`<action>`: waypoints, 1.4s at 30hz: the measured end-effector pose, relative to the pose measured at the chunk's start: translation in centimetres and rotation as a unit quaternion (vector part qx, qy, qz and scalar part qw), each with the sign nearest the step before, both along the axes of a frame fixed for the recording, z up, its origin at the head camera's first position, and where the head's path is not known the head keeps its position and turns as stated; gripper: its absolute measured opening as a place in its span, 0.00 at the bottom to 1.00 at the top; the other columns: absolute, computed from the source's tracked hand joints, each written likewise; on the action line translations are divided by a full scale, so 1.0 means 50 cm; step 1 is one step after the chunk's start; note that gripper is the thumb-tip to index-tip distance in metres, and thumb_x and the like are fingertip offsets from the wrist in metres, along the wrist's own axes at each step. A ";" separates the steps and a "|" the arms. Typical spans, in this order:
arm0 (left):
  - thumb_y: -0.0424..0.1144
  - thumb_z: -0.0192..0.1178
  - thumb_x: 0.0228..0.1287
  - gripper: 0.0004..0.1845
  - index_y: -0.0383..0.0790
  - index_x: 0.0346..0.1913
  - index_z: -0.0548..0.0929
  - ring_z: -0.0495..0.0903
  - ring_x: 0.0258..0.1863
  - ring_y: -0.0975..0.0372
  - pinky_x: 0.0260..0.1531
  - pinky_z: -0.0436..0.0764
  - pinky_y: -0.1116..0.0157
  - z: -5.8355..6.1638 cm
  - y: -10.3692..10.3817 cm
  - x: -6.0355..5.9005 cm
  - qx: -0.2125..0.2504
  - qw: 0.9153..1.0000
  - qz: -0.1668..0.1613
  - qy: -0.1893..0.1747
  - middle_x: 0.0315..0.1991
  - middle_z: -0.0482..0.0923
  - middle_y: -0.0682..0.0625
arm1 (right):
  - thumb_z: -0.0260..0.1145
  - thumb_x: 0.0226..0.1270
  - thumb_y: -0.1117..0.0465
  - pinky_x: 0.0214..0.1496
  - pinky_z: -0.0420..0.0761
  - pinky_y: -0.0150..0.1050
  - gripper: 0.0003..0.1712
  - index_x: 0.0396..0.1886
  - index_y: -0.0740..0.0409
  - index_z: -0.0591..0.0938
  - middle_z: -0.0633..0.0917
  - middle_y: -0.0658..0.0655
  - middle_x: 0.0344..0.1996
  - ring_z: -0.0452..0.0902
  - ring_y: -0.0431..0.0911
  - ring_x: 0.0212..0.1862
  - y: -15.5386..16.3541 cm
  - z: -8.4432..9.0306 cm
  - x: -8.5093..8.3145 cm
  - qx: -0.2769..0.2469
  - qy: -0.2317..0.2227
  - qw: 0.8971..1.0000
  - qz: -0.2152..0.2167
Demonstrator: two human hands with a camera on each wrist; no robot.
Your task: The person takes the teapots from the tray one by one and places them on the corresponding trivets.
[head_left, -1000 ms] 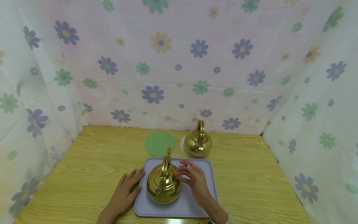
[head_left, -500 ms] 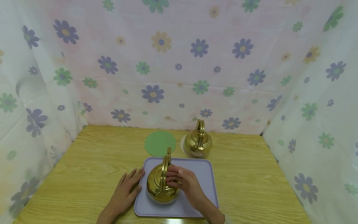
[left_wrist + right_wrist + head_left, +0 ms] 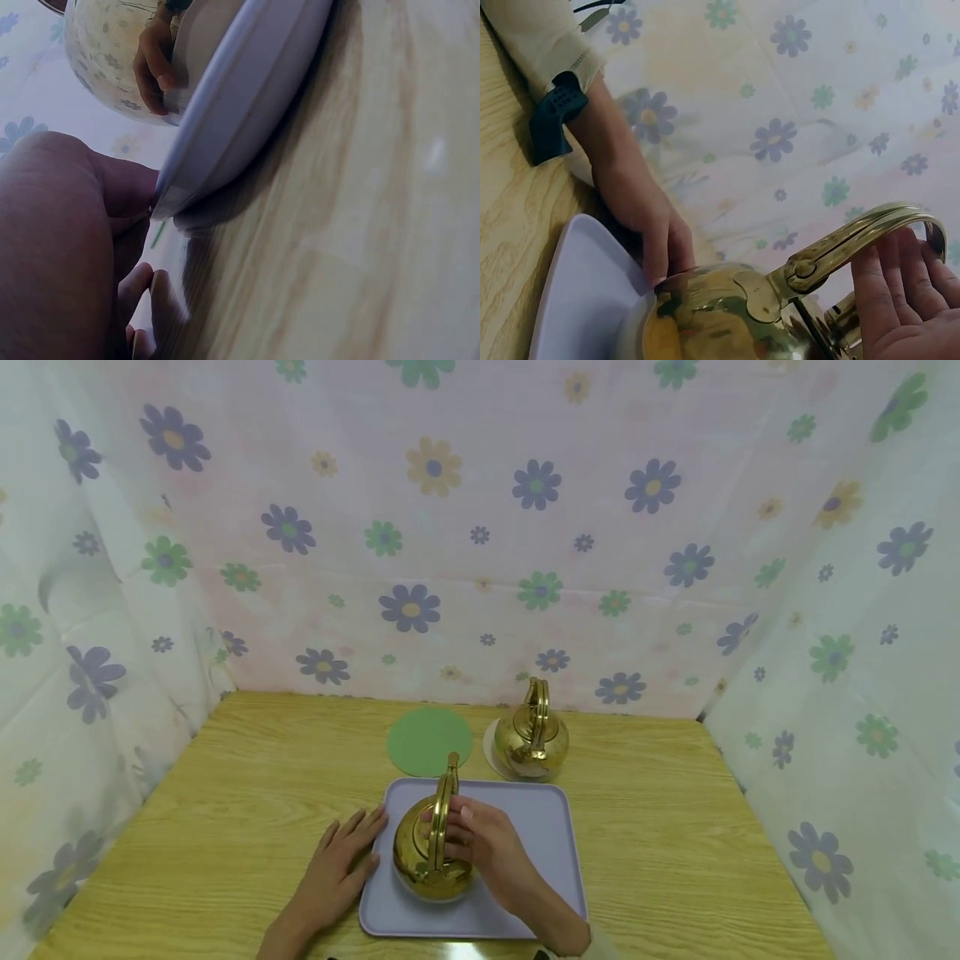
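Observation:
A gold kettle (image 3: 420, 860) (image 3: 720, 315) stands on a lavender tray (image 3: 540, 827) (image 3: 247, 97) at the table's near middle. My right hand (image 3: 487, 852) (image 3: 900, 292) lies against the kettle's right side, its nearly straight fingers (image 3: 892, 270) reaching under the upright arched handle (image 3: 444, 797) (image 3: 855, 244) and touching it. My left hand (image 3: 341, 864) (image 3: 60, 240) rests flat on the table, fingers touching the tray's left edge beside the kettle. A second gold kettle (image 3: 531, 739) sits on a pale coaster behind the tray.
A round green coaster (image 3: 429, 742) lies bare just behind the tray, left of the second kettle. The wooden table (image 3: 675, 827) is enclosed on three sides by a flowered cloth (image 3: 480, 527).
My right hand has moved left from the kettle's right side onto it, the fingers now under the handle. The left hand and both kettles have stayed put.

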State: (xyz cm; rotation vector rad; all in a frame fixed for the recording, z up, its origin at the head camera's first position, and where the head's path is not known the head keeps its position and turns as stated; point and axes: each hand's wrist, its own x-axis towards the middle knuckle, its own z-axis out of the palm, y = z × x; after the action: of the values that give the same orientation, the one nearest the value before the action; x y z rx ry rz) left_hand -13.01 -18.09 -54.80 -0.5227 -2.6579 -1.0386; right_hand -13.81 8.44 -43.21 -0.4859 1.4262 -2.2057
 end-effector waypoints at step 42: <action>0.33 0.62 0.67 0.28 0.40 0.70 0.76 0.68 0.70 0.38 0.76 0.48 0.46 0.000 -0.002 0.002 0.005 1.000 -0.001 0.013 0.71 0.73 0.46 | 0.64 0.71 0.72 0.41 0.88 0.32 0.25 0.61 0.84 0.70 0.87 0.53 0.38 0.87 0.39 0.35 -0.051 0.017 0.004 0.020 -0.073 0.988 -0.132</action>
State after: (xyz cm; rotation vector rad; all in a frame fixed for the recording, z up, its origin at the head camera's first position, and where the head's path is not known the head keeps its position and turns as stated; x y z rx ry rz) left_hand -12.93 -18.17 -54.81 -0.5323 -2.6279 -1.0383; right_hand -13.63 5.88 -42.34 -0.1222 1.5252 -2.3545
